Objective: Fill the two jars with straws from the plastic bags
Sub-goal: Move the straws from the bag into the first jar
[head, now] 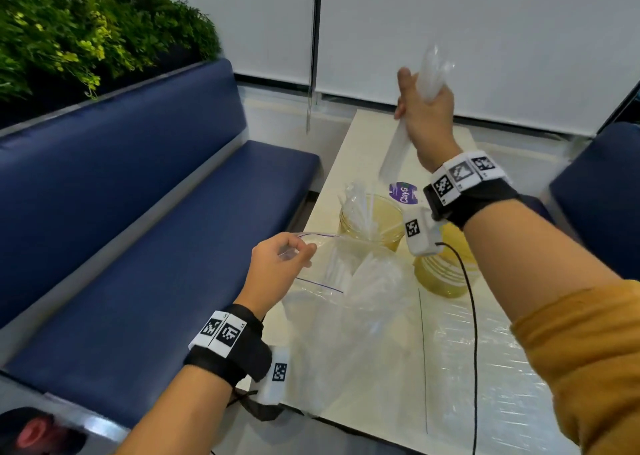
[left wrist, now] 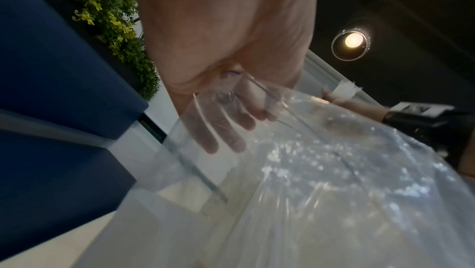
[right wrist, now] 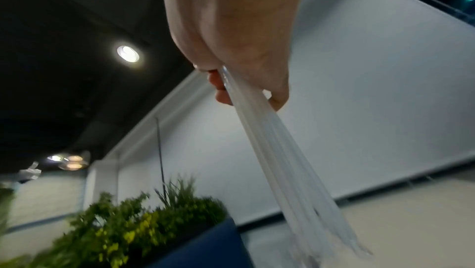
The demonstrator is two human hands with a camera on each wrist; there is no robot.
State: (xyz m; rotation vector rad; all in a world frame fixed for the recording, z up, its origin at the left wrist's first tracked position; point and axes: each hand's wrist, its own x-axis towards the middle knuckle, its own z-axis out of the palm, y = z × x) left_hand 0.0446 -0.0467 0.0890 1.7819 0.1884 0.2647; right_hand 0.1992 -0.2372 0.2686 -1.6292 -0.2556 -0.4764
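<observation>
My right hand (head: 427,115) is raised above the table and grips a bundle of clear straws (head: 398,146) that slants down towards the far jar; the right wrist view shows the straws (right wrist: 277,160) fanning out below the fist. The far jar (head: 372,222), yellowish glass, holds several straws. The near jar (head: 443,274) stands to its right, partly hidden by my right wrist. My left hand (head: 280,264) pinches the open top edge of a clear plastic bag (head: 346,316) lying on the table. In the left wrist view my fingers (left wrist: 231,128) show through the bag (left wrist: 321,181).
The cream table (head: 367,142) has a clear plastic sheet (head: 485,368) over its near right part and a purple round sticker (head: 401,193) behind the jars. A blue bench (head: 138,212) runs along the left, with green plants (head: 86,28) behind it. Another blue seat (head: 602,191) is at right.
</observation>
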